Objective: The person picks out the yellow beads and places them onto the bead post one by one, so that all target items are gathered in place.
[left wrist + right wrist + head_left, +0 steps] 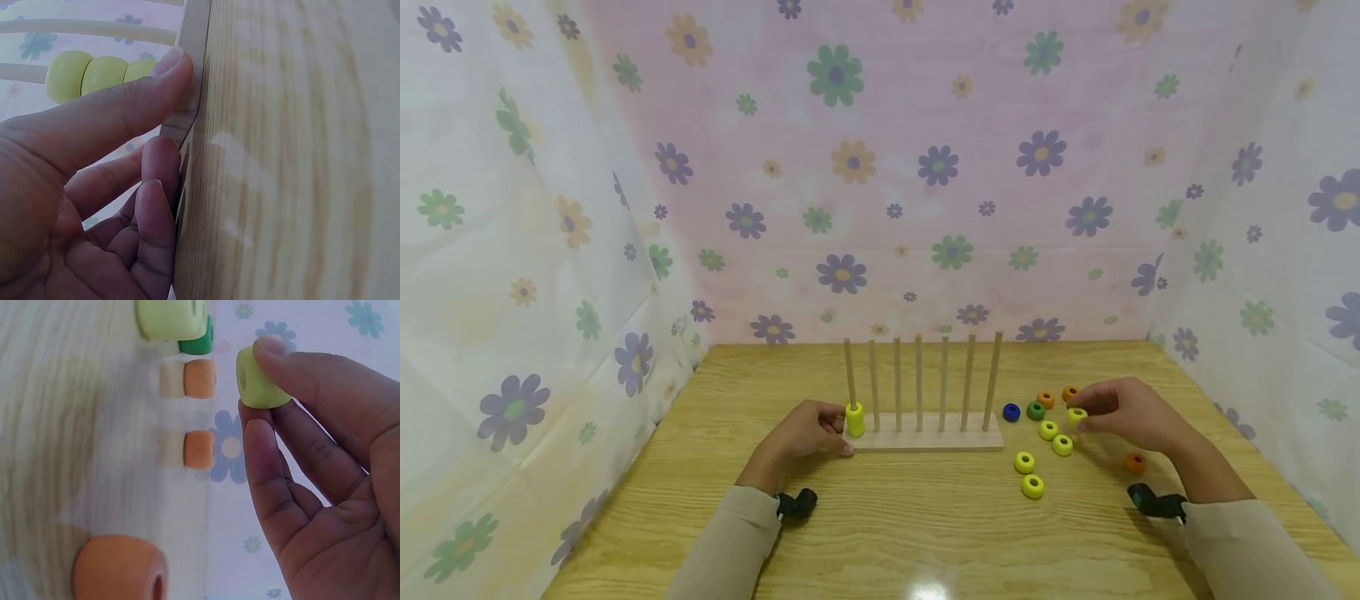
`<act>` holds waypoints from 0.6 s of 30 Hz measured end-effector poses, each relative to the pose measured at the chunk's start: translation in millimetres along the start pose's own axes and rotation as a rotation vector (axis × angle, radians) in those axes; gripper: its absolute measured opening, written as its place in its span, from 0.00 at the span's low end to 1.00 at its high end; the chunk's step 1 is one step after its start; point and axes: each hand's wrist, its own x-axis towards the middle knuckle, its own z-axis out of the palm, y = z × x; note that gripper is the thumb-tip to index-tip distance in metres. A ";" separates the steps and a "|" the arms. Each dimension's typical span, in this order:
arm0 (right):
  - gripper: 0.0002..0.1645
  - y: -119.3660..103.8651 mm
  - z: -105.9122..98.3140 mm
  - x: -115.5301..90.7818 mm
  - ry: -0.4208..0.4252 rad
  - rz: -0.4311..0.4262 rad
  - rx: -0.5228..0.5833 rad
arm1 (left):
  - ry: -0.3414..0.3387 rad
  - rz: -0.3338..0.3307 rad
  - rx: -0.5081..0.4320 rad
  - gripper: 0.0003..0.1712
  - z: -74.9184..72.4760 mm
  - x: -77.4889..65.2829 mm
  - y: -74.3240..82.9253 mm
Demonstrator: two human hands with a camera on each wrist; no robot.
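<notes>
A wooden peg stand [925,442] with several upright rods sits mid-table. Its leftmost rod carries a stack of yellow beads [854,420], three of which show in the left wrist view [103,75]. My left hand [808,429] holds the stand's left end, thumb at the front edge and fingers round the end. Off to the right, my right hand [1131,412] pinches a yellow bead [262,381] between thumb and fingers, raised above the tabletop in the right wrist view.
Between stand and right hand lie several loose yellow beads [1032,486], a blue bead [1011,412] and a green bead [1036,410]. Two orange beads [1046,400] are farther back; another orange bead [1136,462] lies below the right hand. Flowered cloth [880,208] surrounds the table.
</notes>
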 end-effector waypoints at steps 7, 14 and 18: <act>0.23 -9.4 -3.0 2.3 -0.005 -0.029 0.020 | -0.001 -0.006 -0.016 0.37 -0.3 0.8 -0.4; 0.14 -14.6 -4.4 5.0 0.010 -0.037 0.032 | -0.014 -0.004 -0.069 0.37 -0.9 0.6 -0.8; 0.14 -18.8 -4.7 7.4 0.030 -0.047 0.045 | -0.015 -0.008 -0.066 0.37 -0.5 0.4 -1.6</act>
